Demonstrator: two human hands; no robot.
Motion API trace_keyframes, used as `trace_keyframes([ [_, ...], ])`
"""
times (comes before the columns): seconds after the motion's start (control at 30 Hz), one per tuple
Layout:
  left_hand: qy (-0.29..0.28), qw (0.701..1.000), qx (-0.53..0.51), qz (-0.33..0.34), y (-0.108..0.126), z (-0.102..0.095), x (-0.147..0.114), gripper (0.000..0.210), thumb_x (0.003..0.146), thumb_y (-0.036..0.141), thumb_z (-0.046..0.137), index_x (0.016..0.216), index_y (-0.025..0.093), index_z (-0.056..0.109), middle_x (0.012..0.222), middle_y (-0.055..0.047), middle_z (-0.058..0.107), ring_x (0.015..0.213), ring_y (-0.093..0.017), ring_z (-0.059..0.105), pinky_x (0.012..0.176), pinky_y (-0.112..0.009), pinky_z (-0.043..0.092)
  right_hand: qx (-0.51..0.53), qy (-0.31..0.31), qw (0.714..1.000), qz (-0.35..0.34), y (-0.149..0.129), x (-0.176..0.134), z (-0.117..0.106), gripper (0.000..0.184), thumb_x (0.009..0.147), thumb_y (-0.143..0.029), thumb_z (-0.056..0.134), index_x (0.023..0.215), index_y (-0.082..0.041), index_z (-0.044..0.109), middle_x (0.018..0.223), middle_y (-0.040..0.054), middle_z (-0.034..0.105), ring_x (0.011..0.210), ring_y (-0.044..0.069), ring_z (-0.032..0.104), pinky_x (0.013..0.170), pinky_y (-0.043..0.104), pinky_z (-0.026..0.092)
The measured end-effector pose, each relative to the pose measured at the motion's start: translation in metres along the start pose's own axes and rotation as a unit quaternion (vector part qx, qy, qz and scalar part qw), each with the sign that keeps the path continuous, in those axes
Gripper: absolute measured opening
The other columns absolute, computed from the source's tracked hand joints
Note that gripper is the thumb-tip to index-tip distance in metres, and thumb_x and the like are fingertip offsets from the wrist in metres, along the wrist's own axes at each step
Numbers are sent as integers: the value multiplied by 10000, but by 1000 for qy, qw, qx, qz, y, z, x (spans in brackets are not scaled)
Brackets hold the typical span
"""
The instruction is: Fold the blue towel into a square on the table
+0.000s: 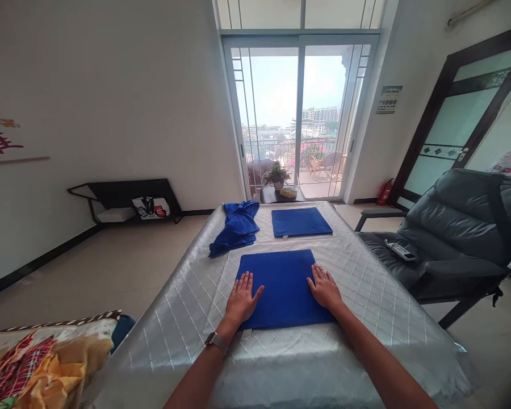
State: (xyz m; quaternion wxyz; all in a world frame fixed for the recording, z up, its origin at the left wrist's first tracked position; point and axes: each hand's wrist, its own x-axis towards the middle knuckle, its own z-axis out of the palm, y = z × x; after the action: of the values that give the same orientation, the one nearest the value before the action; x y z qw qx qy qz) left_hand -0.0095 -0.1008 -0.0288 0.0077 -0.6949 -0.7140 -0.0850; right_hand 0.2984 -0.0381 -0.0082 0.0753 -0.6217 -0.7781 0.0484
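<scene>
A flat blue cloth piece (281,289), rectangular like a cushion cover, lies on the silver quilted table cover (183,318) in front of me. My left hand (242,298) rests flat on its left edge, fingers stretched and thumb apart. On its right edge my right hand (325,287) lies flat too, fingers extended away from me. A small white tag (246,334) sticks out at the near left edge. Farther back lies a second flat blue piece (301,221), also with a white tag. A crumpled blue cloth (237,227) sits at the far left of the table.
To the right stands a grey padded armchair (460,227) with a corded device (402,250) on its seat. Patterned fabrics (38,363) are heaped at lower left. Beyond the table, a potted plant (277,175) stands on a small table before glass sliding doors.
</scene>
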Motion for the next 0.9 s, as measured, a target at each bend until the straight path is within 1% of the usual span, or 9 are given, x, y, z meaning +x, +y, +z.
trace_keyframes([
  [0.13,7,1000,-2,5,0,1,1,840,978,665,127,1562,79,272,1629,-134,266,1520,-261,219,1246,-448,201,-12,28,999,-13,-6,-6,-10,634,1010,-369,231,1573,-78,256,1650,92,228,1534,225,156,1245,424,93],
  [0.23,12,1000,3,8,1,0,0,835,981,660,135,1561,73,271,1629,-137,266,1520,-264,219,1244,-443,207,-23,39,999,-31,-9,-20,-16,602,1008,-308,237,1561,-79,294,1641,94,253,1534,221,152,1250,430,59],
  [0.33,12,1000,6,8,1,0,0,854,976,670,114,1556,66,277,1628,-139,267,1517,-261,228,1245,-442,205,-28,18,999,-23,-8,-47,-14,606,1021,-366,245,1556,-89,312,1628,97,279,1524,244,197,1244,461,129],
  [0.43,13,1000,6,9,2,-1,-1,870,971,680,108,1551,58,286,1624,-143,271,1516,-258,233,1246,-442,205,-12,-8,1000,-13,-5,-77,-6,634,1027,-453,243,1567,-124,287,1638,72,242,1528,237,182,1239,466,175],
  [0.53,10,1000,8,7,1,-3,0,873,969,685,120,1548,53,292,1618,-150,275,1513,-259,239,1247,-446,206,-1,-17,1000,-13,-4,-96,0,641,1030,-470,223,1580,-140,230,1647,48,198,1534,208,153,1246,454,164],
  [0.63,12,1000,15,-3,5,-8,0,891,967,690,127,1539,30,301,1614,-172,270,1512,-271,238,1248,-453,202,3,-24,1000,-8,-5,-101,1,650,1032,-480,198,1584,-139,188,1650,36,172,1537,199,133,1251,450,137],
  [0.7,25,1000,10,2,17,-12,-1,879,971,681,126,1537,33,309,1613,-176,271,1512,-269,236,1248,-453,207,8,-26,1000,-5,-5,-100,1,664,1030,-501,178,1585,-137,174,1653,31,159,1539,197,120,1254,446,123],
  [0.77,32,999,-10,33,41,-15,-2,843,982,660,128,1540,56,316,1612,-163,283,1511,-257,238,1245,-451,226,15,-24,1000,-4,-6,-99,1,671,1028,-514,171,1585,-141,172,1654,28,157,1539,195,115,1256,441,116],
  [0.9,30,985,-57,161,114,-18,-7,763,1010,598,133,1550,87,303,1620,-131,288,1519,-222,214,1248,-423,227,9,-21,1000,-3,-6,-98,2,649,1026,-473,221,1583,-141,204,1651,38,182,1537,203,134,1253,448,124],
])
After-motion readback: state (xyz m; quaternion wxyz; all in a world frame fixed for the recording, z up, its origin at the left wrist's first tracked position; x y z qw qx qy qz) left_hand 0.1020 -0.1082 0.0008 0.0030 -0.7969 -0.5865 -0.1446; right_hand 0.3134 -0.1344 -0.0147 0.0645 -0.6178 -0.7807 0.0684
